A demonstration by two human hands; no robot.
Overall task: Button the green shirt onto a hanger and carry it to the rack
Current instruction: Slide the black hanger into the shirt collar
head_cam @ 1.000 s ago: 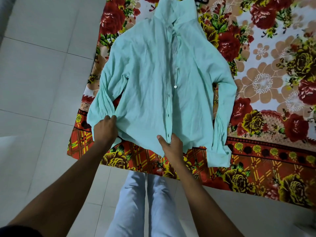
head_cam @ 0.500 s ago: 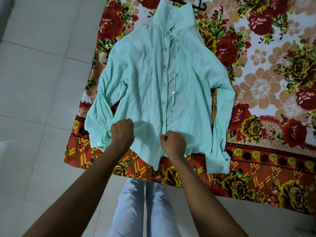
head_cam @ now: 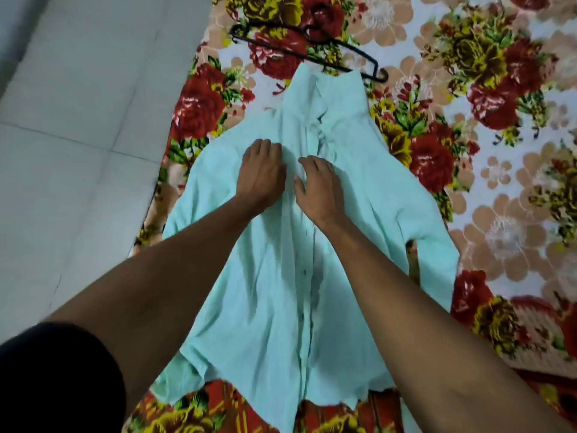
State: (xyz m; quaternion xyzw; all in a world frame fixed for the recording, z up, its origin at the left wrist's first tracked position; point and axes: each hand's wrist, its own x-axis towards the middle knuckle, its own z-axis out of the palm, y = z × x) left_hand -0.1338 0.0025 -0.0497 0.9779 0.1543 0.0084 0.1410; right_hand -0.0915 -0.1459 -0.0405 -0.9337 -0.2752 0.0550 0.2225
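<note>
Green shirt [head_cam: 274, 276] lies flat under left hand [head_cam: 260, 173] and right hand [head_cam: 317, 187].

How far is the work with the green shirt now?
Done: the shirt lies flat on the flowered sheet. In hand: the left hand and right hand rest at its upper front opening. Left: the hanger lies beyond the collar, outside the shirt; no rack shows.

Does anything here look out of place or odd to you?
One thing: the black hanger lies on the floral bedsheet beyond the collar, not inside the green shirt. Both hands, left hand and right hand, rest on the wrinkled shirt front.
</note>
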